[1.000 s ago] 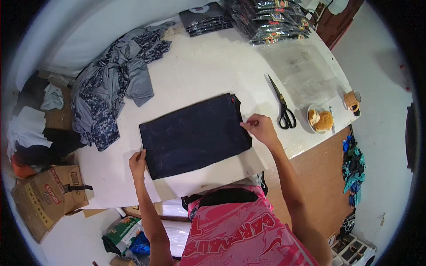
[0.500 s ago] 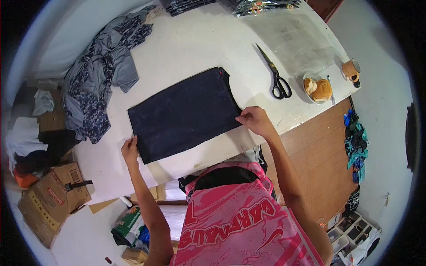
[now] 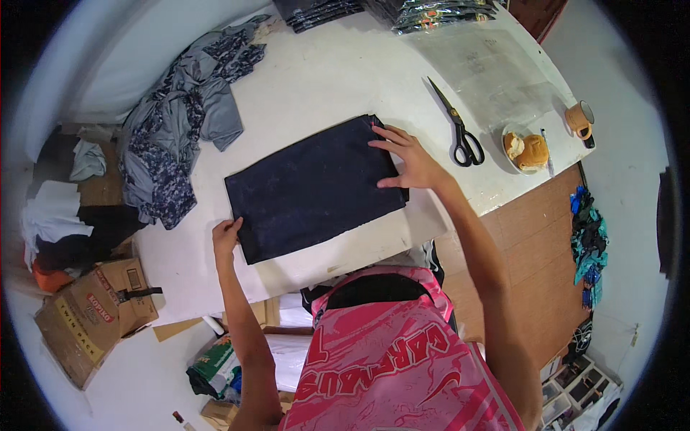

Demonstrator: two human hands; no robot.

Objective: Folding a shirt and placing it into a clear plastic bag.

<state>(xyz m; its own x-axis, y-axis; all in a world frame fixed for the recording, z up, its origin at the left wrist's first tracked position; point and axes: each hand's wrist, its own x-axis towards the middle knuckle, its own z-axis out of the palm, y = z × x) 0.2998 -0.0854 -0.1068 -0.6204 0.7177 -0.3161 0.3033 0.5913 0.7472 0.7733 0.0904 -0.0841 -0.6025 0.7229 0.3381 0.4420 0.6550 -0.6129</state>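
A dark navy garment [image 3: 309, 190], folded into a rectangle, lies flat on the white table in front of me. My left hand [image 3: 226, 235] pinches its left edge near the lower corner, fingers closed. At the other end, my right hand [image 3: 411, 159] rests on the cloth with fingers spread, touching near its right edge. A small red spot shows by the upper right corner. Right of the garment lies a pair of black-handled scissors [image 3: 460, 129], its blades pointing away from me.
Crumpled grey patterned cloth [image 3: 172, 136] covers the table's left side. Clear plastic bags [image 3: 481, 65] and packed stacks lie at the back. A plate of bread [image 3: 528, 152] and a mug [image 3: 579, 118] stand at the right edge. Below left is a cardboard box [image 3: 93, 312].
My right hand has gone from pinching the garment's lower right corner to lying spread over its right end. The right edge looks straighter. My left hand keeps its hold; the whole view has shifted slightly.
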